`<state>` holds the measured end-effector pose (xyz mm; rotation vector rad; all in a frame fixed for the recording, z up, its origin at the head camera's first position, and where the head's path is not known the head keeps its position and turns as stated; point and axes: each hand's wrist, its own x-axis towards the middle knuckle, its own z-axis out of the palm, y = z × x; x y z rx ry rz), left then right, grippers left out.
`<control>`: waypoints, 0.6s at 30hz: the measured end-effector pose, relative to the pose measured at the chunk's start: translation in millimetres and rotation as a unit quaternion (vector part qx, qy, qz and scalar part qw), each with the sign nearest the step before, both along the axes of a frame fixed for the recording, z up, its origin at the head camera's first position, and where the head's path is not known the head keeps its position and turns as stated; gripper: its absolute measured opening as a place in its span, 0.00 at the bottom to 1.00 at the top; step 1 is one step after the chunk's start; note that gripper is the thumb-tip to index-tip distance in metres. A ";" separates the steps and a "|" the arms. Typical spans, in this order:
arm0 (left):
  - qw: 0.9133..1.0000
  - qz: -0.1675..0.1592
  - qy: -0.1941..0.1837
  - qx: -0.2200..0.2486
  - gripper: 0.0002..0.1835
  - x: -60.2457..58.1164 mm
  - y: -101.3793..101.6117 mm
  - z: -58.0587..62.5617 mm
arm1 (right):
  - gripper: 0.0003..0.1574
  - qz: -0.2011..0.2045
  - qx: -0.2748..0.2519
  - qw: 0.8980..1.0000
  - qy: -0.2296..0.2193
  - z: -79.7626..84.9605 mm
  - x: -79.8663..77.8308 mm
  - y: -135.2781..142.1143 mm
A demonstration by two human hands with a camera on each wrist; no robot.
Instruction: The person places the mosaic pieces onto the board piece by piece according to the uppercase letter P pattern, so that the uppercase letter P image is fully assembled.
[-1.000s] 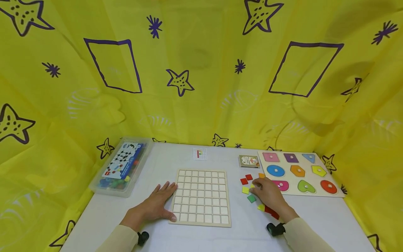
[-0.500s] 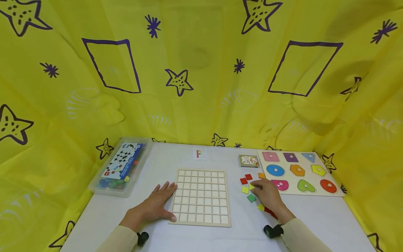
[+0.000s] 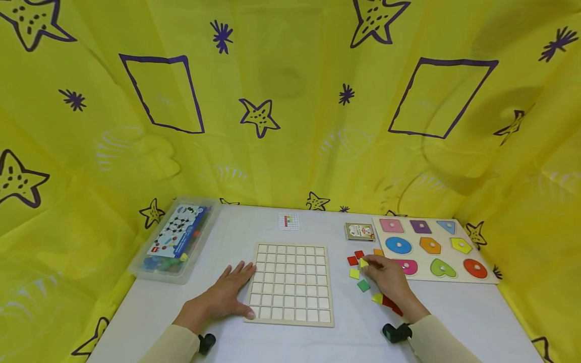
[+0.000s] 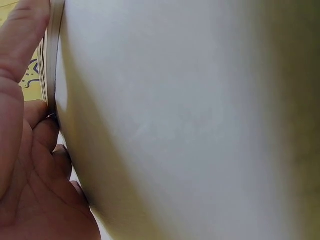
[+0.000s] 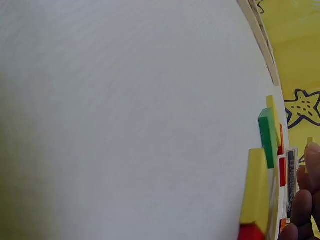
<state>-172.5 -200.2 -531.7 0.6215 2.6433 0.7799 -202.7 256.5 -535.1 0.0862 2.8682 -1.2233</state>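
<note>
Yellow cloth (image 3: 299, 166) printed with starfish hangs behind and beside the white table (image 3: 313, 348) before us. On it we see the wooden grid board (image 3: 290, 279) between both hands, nearer the left. Our left hand (image 3: 225, 290) lies with fingers spread against the board's left edge, its thumb at the near corner. Our right hand (image 3: 389, 278) is well apart from the board's right side, pinching a yellow tile (image 3: 363, 262) between thumb and fingertips. Just left of that hand we find two red tiles (image 3: 352, 260), a second yellow tile (image 3: 354, 273) and a green tile (image 3: 363, 286); an orange tile (image 3: 378, 251) shows just beyond it. Below its palm we see another yellow piece (image 3: 377, 298) beside red pieces (image 3: 391, 304).
</note>
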 end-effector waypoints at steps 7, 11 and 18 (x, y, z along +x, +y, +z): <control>1.000 0.007 -0.003 0.005 0.68 1.8 1.3 2.1 | 0.20 -0.013 -0.046 0.999 0.004 6.0 -6.1 -10.4; 1.000 0.010 -0.003 0.004 0.68 2.2 2.3 1.2 | 0.20 -0.015 -0.076 0.997 0.010 10.8 -9.9 -22.5; 1.000 0.012 -0.005 0.006 0.68 0.5 3.5 -0.6 | 0.18 -0.020 -0.143 0.989 0.030 14.5 -15.7 -49.8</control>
